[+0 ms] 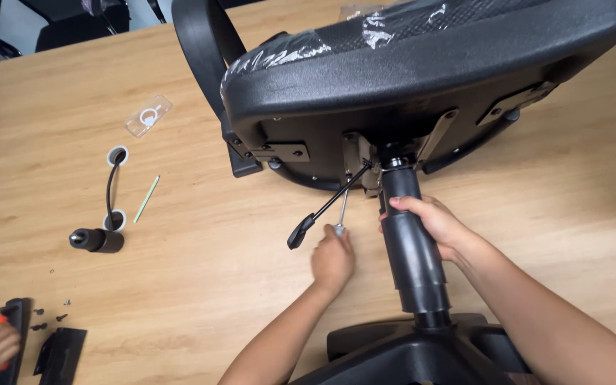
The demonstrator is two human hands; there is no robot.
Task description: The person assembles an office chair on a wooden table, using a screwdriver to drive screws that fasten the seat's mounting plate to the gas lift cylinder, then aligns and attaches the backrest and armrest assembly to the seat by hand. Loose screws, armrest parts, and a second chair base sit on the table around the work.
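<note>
Under the tipped seat (pixel 422 57), the left hand (pixel 333 260) was fisted around a screwdriver (pixel 341 214) aimed at the bracket, the right hand (pixel 433 224) wrapped round the gas cylinder (pixel 411 249). The tip looked liable to slip sideways off the screw.

A wooden bench (pixel 201 285) carries everything. At about nine o'clock a black cable (pixel 110 187) loops between two round holes, next to a small black knob (pixel 96 240). A thin green stick (pixel 147 199) lies just beside them. A clear plastic bag (pixel 149 115) sits at ten o'clock. Tiny black screws (pixel 50 319) and flat black parts (pixel 60 352) lie at eight o'clock.
</note>
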